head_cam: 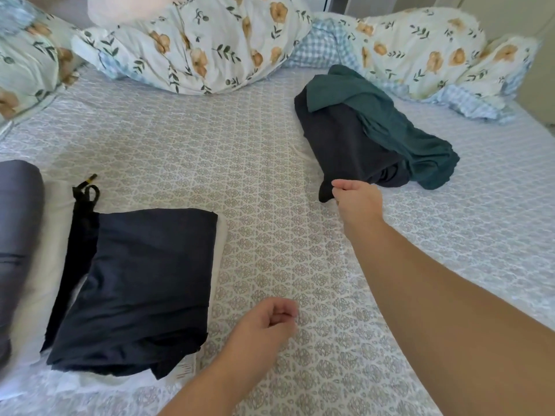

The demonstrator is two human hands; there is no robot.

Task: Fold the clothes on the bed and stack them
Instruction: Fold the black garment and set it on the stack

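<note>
Dark navy cloth, a crumpled garment [351, 145], lies on the right half of the bed [264, 151], and the right hand [357, 202] has reached out to its near corner, where thumb and fingers [341, 185] are pressed together, pinching a small peak of the fabric. A teal garment [390, 121] is heaped on top of the navy one and spills off its far right side onto the sheet. Well apart from these, at the lower left, sits a stack: a folded navy piece [144, 283] lies flat on top, with a small white label showing at its near edge, and beside it on the left a black garment [78, 250] with a looped drawstring [88, 190] tipped in yellow. Both rest on a folded white piece [54, 241] whose edges show around them. A grey item [16, 229] lies at the far left edge, partly out of view. The left hand [267, 322] hovers over bare sheet near the bottom centre, just beside the stack, its fingers loosely curled toward the palm and holding nothing. The sheet is pale with a repeating grey lattice print. Along the far side of the bed, a bunched duvet [210, 46] in white with orange flowers and green leaves runs from left to right, with a blue gingham lining [324, 43] showing between its folds.
</note>
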